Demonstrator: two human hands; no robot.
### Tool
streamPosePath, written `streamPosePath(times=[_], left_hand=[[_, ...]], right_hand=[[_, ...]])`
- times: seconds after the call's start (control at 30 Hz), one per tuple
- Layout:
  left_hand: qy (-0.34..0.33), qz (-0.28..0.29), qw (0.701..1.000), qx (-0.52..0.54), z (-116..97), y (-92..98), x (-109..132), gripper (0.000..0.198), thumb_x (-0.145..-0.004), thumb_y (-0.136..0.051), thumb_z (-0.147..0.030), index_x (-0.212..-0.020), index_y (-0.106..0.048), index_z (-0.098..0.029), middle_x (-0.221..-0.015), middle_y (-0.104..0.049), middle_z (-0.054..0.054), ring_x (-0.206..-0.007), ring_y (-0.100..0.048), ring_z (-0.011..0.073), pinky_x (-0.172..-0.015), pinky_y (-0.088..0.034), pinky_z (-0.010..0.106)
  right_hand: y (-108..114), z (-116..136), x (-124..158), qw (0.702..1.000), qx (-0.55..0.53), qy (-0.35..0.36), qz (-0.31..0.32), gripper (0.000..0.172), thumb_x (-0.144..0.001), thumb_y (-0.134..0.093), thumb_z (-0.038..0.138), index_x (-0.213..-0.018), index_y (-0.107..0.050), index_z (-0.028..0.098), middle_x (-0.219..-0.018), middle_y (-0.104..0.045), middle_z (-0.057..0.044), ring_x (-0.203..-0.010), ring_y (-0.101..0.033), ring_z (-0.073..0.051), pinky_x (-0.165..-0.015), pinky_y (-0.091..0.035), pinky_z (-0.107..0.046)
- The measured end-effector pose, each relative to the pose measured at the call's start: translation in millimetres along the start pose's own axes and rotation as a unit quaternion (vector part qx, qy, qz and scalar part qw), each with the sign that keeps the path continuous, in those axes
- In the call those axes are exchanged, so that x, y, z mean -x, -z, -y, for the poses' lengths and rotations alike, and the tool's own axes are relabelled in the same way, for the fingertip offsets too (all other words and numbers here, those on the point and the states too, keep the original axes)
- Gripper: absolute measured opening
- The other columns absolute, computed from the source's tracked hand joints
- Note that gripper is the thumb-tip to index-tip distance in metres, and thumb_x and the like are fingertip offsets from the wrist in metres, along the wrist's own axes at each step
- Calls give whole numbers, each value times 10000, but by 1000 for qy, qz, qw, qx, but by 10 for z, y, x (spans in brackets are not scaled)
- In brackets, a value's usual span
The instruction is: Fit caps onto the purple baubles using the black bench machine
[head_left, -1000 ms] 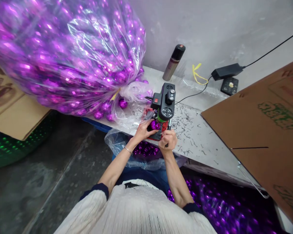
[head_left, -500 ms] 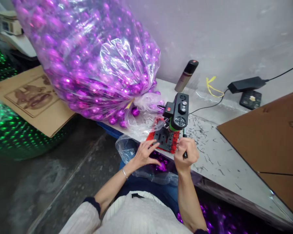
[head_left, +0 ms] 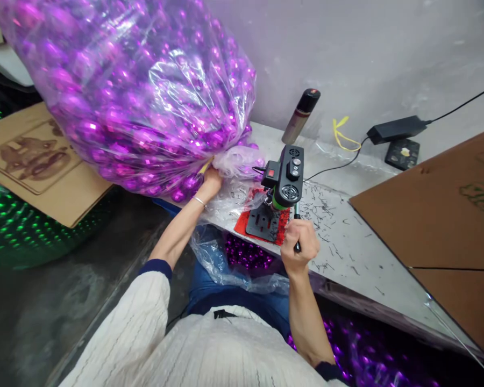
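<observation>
A small black bench drill stands on a black plate over a red mat at the table's near edge. My right hand is closed round the drill's black lever handle. My left hand reaches into the open mouth of a huge clear plastic bag of purple baubles; its fingers are hidden among the baubles and the plastic. The plate under the drill bit is bare. A smaller clear bag with purple baubles hangs below the table edge at my lap.
Metal shavings litter the grey table. A spray can, a yellow tie, a black power adapter and a small black box sit by the wall. Brown cardboard lies at the right, another sheet at the left over green baubles.
My left hand left the drill plate, passed over the lap bag, and now reaches up left into the big bag. The purple bauble under the drill is gone. My right hand stays on the lever.
</observation>
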State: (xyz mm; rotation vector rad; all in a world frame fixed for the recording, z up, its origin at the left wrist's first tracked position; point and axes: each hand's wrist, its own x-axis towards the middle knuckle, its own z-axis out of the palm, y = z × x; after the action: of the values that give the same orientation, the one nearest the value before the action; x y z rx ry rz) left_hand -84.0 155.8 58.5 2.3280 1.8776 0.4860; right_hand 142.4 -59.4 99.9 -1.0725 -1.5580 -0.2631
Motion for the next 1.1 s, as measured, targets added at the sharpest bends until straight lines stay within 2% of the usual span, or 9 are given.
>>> streamPosePath(times=[0.1, 0.17, 0.23, 0.3, 0.37, 0.43, 0.6, 0.7, 1.1], left_hand=[[-20, 23, 999, 37, -4, 88, 280, 415, -833, -720, -153, -1234, -654, -66, -1249, -670, 248, -1225, -623, 391, -1072, -490, 519], [-46, 15, 986, 160, -87, 101, 611, 602, -780, -833, -307, -1310, -607, -131, -1313, -641, 182, -1234, -626, 344, -1078, -508, 484], [-38, 15, 938, 344, -257, 38, 992, 649, -799, -824, -438, -1339, -582, -169, -1293, -662, 123, -1189, -659, 278, -1062, -532, 431], [-5, 55, 860, 508, -489, -101, 1342, 604, -877, -743, -483, -1372, -571, -181, -1293, -693, 106, -1158, -688, 239, -1061, -538, 401], [35, 88, 798, 595, -724, -279, 1589, 602, -897, -717, -496, -1390, -572, -182, -1328, -699, 107, -1191, -688, 237, -1090, -525, 399], [66, 85, 780, 617, -895, -443, 1706, 639, -899, -711, -510, -1423, -554, -177, -1355, -693, 116, -1218, -685, 245, -1106, -521, 411], [24, -9, 889, 457, -948, -625, 1633, 682, -865, -756, -525, -1421, -572, -177, -1407, -659, 159, -1304, -632, 308, -1156, -468, 498], [-29, -20, 928, 370, -885, -653, 1532, 653, -864, -765, -516, -1396, -590, -180, -1350, -691, 168, -1298, -632, 335, -1140, -462, 542], [-118, -11, 920, 374, -926, -746, 1333, 676, -873, -765, -493, -1439, -543, -199, -1404, -652, 166, -1324, -616, 309, -1139, -471, 503]], right_hand=[[16, -3, -39, 1000, 3, 3, 2, 252, -947, -491, 79, -744, -494, 228, -705, -596, 13, -646, -560, -119, -619, -426, -262], [23, -3, -85, 1000, 1, 0, -1, 255, -955, -484, 90, -741, -489, 229, -692, -585, 16, -636, -552, -118, -612, -418, -264], [24, 2, -146, 1000, 0, -8, -6, 258, -964, -479, 106, -738, -485, 230, -677, -573, 19, -620, -545, -118, -602, -407, -269], [21, 12, -211, 1000, -3, -16, -16, 263, -969, -477, 116, -734, -478, 232, -658, -556, 23, -608, -541, -120, -594, -400, -273], [21, 24, -265, 1000, -6, -17, -25, 264, -969, -478, 116, -733, -476, 233, -642, -541, 26, -600, -537, -121, -586, -394, -273], [26, 34, -293, 1000, -9, -17, -25, 258, -965, -482, 110, -739, -480, 233, -642, -545, 25, -602, -537, -121, -584, -392, -273], [51, 36, -258, 1000, -8, -11, -2, 236, -953, -494, 105, -751, -503, 228, -671, -591, 14, -617, -552, -122, -591, -401, -271], [60, 33, -235, 1000, -3, 0, 1, 225, -952, -488, 103, -763, -515, 223, -680, -601, 9, -625, -563, -120, -590, -403, -265], [80, 71, -256, 999, 38, 22, 12, 232, -967, -462, 112, -767, -482, 228, -657, -594, 13, -593, -573, -111, -561, -411, -250]])
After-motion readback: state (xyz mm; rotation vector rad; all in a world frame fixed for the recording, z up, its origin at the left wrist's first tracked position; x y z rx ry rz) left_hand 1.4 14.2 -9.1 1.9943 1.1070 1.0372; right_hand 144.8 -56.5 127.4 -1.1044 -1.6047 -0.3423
